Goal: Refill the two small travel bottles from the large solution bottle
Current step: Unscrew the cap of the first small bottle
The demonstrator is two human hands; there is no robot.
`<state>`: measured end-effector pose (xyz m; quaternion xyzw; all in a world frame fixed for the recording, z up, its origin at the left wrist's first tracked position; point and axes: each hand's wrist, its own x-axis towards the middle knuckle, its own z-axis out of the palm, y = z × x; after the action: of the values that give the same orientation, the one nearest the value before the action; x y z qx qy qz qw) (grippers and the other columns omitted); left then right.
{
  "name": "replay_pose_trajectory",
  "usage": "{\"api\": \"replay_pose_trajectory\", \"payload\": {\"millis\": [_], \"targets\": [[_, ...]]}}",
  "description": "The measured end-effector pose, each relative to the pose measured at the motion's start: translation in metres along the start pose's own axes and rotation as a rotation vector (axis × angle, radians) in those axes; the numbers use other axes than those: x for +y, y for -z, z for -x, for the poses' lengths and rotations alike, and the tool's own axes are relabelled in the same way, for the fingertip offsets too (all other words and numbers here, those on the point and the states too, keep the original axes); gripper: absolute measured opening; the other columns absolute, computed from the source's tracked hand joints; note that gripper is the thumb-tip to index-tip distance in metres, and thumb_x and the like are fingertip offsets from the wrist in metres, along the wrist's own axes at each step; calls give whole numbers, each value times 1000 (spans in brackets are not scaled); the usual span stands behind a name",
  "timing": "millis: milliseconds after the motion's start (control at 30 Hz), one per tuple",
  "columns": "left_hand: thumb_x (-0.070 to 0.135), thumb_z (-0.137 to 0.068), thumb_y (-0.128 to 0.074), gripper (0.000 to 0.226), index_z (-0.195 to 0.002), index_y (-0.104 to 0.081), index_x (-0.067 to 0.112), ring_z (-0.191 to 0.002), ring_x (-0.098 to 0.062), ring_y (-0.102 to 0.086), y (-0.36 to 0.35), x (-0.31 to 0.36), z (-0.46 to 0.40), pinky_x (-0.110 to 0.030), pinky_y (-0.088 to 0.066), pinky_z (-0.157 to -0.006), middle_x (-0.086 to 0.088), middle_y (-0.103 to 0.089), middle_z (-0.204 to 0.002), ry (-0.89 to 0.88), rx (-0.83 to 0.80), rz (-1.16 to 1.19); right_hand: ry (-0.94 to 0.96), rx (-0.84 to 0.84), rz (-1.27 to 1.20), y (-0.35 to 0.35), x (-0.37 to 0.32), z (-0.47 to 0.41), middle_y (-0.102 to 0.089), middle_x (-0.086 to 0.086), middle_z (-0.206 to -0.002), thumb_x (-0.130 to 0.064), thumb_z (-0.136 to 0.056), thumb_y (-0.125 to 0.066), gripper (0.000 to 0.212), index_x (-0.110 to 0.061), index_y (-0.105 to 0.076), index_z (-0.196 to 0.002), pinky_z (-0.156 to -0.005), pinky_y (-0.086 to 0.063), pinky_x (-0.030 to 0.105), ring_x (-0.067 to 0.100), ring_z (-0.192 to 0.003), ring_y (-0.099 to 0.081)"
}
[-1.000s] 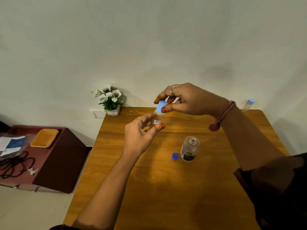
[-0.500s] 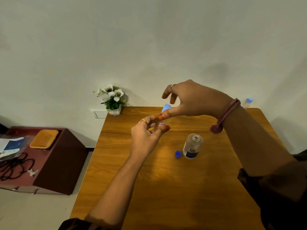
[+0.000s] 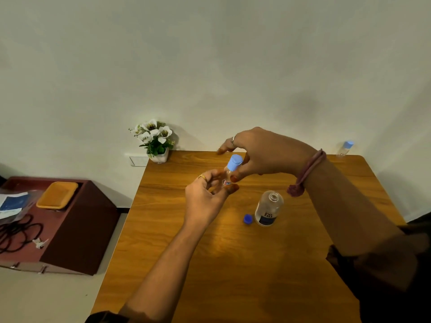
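Gripping the small bottle [image 3: 227, 177] by its body above the table's far half, the left hand [image 3: 205, 197] keeps it nearly upright, light-blue cap [image 3: 234, 162] tilted slightly toward the right hand [image 3: 261, 155]. That hand's fingertips sit at the cap from the right; whether they actually pinch it I cannot tell. The big bottle [image 3: 268, 209] stands uncapped nearer the right arm, its cap [image 3: 248, 219] just beside it, and the other small bottle [image 3: 345, 149] waits at the far right corner.

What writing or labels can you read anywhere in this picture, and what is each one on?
Large solution bottle: dark label with pale letters, too blurred to read.
Small travel bottle held by the left hand: red and blue label, too small to read.
Second travel bottle at the table's far corner: no legible text.
Blue and white papers on the side cabinet: no legible text.
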<state>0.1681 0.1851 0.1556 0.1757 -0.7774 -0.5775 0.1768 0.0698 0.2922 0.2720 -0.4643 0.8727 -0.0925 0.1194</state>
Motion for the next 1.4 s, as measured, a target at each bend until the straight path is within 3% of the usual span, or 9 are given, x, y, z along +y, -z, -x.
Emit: {"api": "replay_pose_trajectory", "payload": {"millis": [133,200,300,433,533,700,1033,1200,1400], "targets": [[18,-72,-81,33,-98,-63,26,-83,1,-61,-4,0,-2,0,-43,-62,6,-69,-89,-24,6,-29,-100,70,100,-8,0,-2,-66,6,-93,-42,-86,-60,39,-11,-62,-110,-66,-51,27,16,-69,-59],[19,-71,-82,35,-99,-63,27,-82,0,-60,-5,-2,-3,-1,-45,-62,2,-69,-90,-20,8,-40,-31,49,95,-7,1,0,-66,5,-105,-31,-86,-64,31,-15,-63,-112,-72,-45,26,14,-82,-53],[21,-70,-82,37,-99,-62,31,-85,-5,-62,-8,-5,-4,-5,-48,-63,-2,-70,-90,-2,17,-31,-43,48,28,-2,4,4,-62,2,-118,-35,-81,-68,47,-17,-57,-123,-80,-47,27,14,-92,-56],[20,-72,-80,33,-97,-62,31,-90,-4,-62,-11,-5,-1,-7,-47,-62,4,-69,-91,-15,-17,-43,-106,72,125,-8,5,4,-60,4,-84,-39,-86,-62,37,-8,-65,-106,-62,-47,24,14,-65,-55],[19,-71,-81,36,-100,-63,29,-89,5,-61,-13,-11,2,-3,-46,-65,16,-66,-93,10,-67,-14,-23,32,102,-7,10,12,-65,3,-99,-31,-83,-67,32,-14,-66,-109,-64,-40,17,11,-79,-52],[26,-70,-82,45,-112,-66,21,-103,-3,-59,-17,-42,9,-21,-50,-87,10,-67,-110,80,-134,-97,-17,140,-219,-12,32,36,-65,-6,-100,-15,-78,-73,27,-21,-67,-104,-80,-54,25,9,-89,-63],[24,-72,-81,43,-110,-67,11,-91,-8,-60,-50,-122,45,-19,-51,-80,-2,-61,-112,224,-235,-282,-518,423,-1153,-201,56,87,-69,5,-107,-3,-77,-72,36,-9,-59,-109,-88,-54,28,13,-100,-67],[24,-75,-79,49,-119,-60,13,-101,-11,-61,-71,-144,53,-24,-53,-85,1,-63,-118,294,-272,-344,-705,362,-989,-269,66,95,-66,-9,-105,-13,-79,-71,29,-26,-61,-103,-86,-53,26,6,-102,-61],[21,-76,-78,44,-116,-60,16,-102,-7,-59,-87,-157,54,-17,-49,-83,5,-64,-113,304,-308,-380,-764,324,-809,-298,72,90,-62,-1,-116,-15,-81,-69,40,-18,-58,-119,-94,-50,32,10,-107,-58]]}}
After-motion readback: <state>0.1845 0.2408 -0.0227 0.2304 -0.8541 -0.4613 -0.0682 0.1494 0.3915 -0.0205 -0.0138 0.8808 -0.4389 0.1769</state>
